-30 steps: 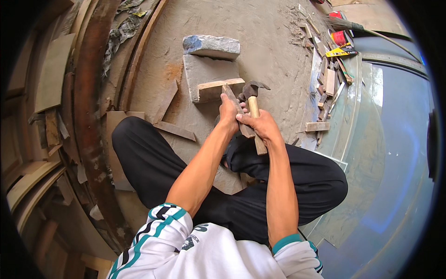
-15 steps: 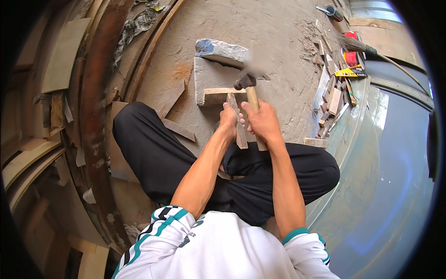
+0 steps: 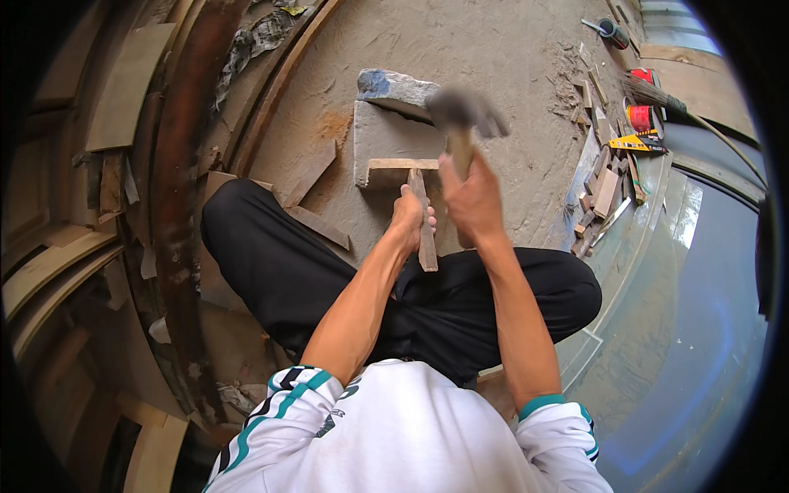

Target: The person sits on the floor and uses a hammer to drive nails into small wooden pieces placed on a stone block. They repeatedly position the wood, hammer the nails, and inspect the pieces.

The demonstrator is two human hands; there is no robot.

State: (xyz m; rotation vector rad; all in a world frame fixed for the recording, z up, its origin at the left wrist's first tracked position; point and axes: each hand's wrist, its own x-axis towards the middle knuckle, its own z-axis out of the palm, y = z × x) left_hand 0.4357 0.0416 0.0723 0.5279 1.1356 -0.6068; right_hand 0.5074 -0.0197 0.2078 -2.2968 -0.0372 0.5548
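Note:
My right hand [image 3: 474, 200] is closed round the wooden handle of a claw hammer [image 3: 461, 148], whose dark head is smeared by motion beyond the fist. Beside it, my left hand [image 3: 410, 215] grips a narrow wooden strip [image 3: 426, 243] that points away from me. The strip's far end meets a short wooden block [image 3: 400, 174], which lies across the near edge of a grey slab [image 3: 370, 138]. At the slab's far side rests a rough stone [image 3: 398, 92] with a blue patch. The hammer head hangs apart from the strip.
Loose boards [image 3: 311, 174] lie by my left knee, with long timbers [image 3: 185, 205] further left. Wood offcuts [image 3: 606, 191], a yellow handsaw [image 3: 639, 143], a red can [image 3: 639, 117] and a broom [image 3: 655, 93] are at the right. A grey-blue sheet [image 3: 699, 329] spreads along the right side.
My right hand has brought the hammer up and to the right, away from the block, and its head now blurs. My left hand still holds the strip against the block. The view has shifted slightly.

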